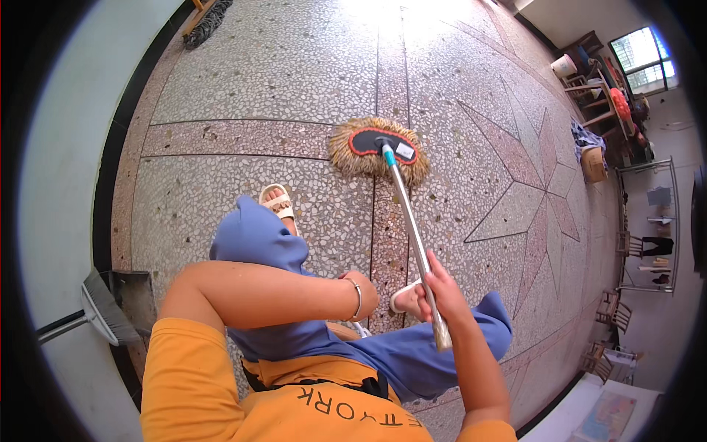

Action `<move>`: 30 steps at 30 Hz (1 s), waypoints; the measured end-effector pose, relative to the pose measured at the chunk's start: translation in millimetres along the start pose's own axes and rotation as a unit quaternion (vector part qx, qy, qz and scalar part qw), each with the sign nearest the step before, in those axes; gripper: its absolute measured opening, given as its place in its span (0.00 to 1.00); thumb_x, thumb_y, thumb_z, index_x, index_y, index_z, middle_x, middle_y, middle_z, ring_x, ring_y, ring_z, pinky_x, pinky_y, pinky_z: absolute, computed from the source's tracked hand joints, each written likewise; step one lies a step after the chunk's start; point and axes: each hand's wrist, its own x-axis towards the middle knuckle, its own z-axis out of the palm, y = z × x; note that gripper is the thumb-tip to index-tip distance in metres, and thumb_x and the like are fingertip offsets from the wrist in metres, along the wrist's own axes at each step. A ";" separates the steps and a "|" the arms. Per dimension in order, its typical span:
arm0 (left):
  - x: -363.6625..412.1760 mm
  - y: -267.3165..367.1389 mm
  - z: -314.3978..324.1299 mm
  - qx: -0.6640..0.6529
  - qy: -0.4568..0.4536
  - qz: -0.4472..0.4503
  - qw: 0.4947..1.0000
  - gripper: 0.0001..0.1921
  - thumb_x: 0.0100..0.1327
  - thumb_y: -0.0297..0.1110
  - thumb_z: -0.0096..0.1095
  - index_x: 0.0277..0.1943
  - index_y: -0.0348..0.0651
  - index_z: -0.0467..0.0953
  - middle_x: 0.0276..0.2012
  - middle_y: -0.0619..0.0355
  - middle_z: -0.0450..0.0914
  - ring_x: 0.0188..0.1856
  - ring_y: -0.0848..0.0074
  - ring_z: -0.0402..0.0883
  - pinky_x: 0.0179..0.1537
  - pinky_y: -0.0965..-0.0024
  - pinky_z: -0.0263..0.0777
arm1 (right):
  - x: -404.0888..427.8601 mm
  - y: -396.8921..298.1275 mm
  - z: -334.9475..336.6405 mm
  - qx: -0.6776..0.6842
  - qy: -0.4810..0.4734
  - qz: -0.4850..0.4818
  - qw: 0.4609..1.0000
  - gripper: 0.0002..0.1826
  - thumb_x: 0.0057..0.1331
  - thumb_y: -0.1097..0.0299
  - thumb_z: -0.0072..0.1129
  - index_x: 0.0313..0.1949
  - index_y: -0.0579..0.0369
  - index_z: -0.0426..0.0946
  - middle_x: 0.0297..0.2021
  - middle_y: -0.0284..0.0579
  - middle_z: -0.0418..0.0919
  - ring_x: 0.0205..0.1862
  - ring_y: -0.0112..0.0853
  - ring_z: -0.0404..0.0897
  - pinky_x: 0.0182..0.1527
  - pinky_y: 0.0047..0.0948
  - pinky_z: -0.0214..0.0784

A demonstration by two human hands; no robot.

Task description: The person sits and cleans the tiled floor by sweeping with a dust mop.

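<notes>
My right hand [442, 290] is closed around the lower part of a metal mop handle [410, 215], near its end. The handle slopes up to a fluffy brown and yellow mop head [351, 157] lying on the terrazzo floor, with a dark, red-edged plate and a small white tag on top. My left hand [362, 295], with a bracelet at the wrist, is in front of my lap; its fingers are mostly hidden, and whether it holds anything cannot be told. It does not touch the handle.
A broom [107, 309] and a dustpan [132, 298] stand by the left wall. Another mop [207, 25] lies at the top left. On the right are a cardboard box [594, 164], wooden chairs [606, 309], a white bucket [563, 66] and a metal rack [646, 287]. My sandalled feet are on the floor.
</notes>
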 end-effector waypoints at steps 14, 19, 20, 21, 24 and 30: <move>19.9 -24.5 -27.8 0.008 0.024 -0.028 0.999 0.13 0.51 0.30 0.58 0.41 0.42 0.78 0.38 0.52 0.80 0.42 0.65 0.80 0.36 0.63 0.73 | -4.1 10.2 -5.1 -0.057 -0.028 0.037 0.997 0.32 0.67 0.65 0.36 0.66 0.33 0.34 0.19 0.39 0.66 0.11 0.25 0.65 0.09 0.23 0.60; 10.8 -26.2 -22.5 0.039 0.028 0.054 0.997 0.16 0.55 0.31 0.52 0.48 0.40 0.72 0.37 0.52 0.79 0.41 0.62 0.79 0.35 0.61 0.73 | -126.2 6.9 5.9 0.019 -0.017 0.140 0.990 0.32 0.67 0.68 0.38 0.67 0.36 0.36 0.23 0.45 0.66 0.11 0.27 0.64 0.11 0.24 0.58; 5.1 -24.1 -24.5 0.056 0.013 0.069 0.996 0.15 0.56 0.31 0.50 0.47 0.42 0.72 0.37 0.53 0.79 0.41 0.61 0.79 0.35 0.60 0.73 | -136.4 2.4 11.0 0.028 -0.019 0.138 0.990 0.32 0.67 0.68 0.37 0.67 0.37 0.36 0.23 0.45 0.66 0.12 0.27 0.64 0.12 0.24 0.58; 2.8 -24.6 -22.7 0.057 0.012 0.067 0.996 0.15 0.56 0.31 0.50 0.47 0.42 0.72 0.37 0.53 0.79 0.41 0.61 0.79 0.35 0.60 0.73 | -138.6 -0.4 14.2 0.037 -0.021 0.135 0.990 0.32 0.67 0.69 0.37 0.67 0.38 0.37 0.23 0.46 0.66 0.12 0.27 0.64 0.12 0.24 0.58; -2.3 -30.4 -13.2 0.037 0.025 0.077 0.996 0.15 0.55 0.31 0.53 0.46 0.42 0.73 0.36 0.53 0.80 0.41 0.63 0.79 0.35 0.60 0.73 | -110.1 -1.9 13.4 0.049 -0.023 0.123 0.991 0.32 0.67 0.70 0.36 0.67 0.37 0.36 0.23 0.44 0.66 0.11 0.27 0.65 0.11 0.25 0.60; 25.3 -68.4 5.5 -0.033 0.013 -0.076 0.996 0.20 0.47 0.31 0.66 0.46 0.45 0.77 0.44 0.55 0.78 0.44 0.63 0.78 0.37 0.53 0.74 | 21.8 -30.0 42.2 -0.005 -0.068 0.015 0.998 0.32 0.67 0.67 0.36 0.67 0.39 0.36 0.24 0.44 0.67 0.11 0.27 0.64 0.10 0.24 0.59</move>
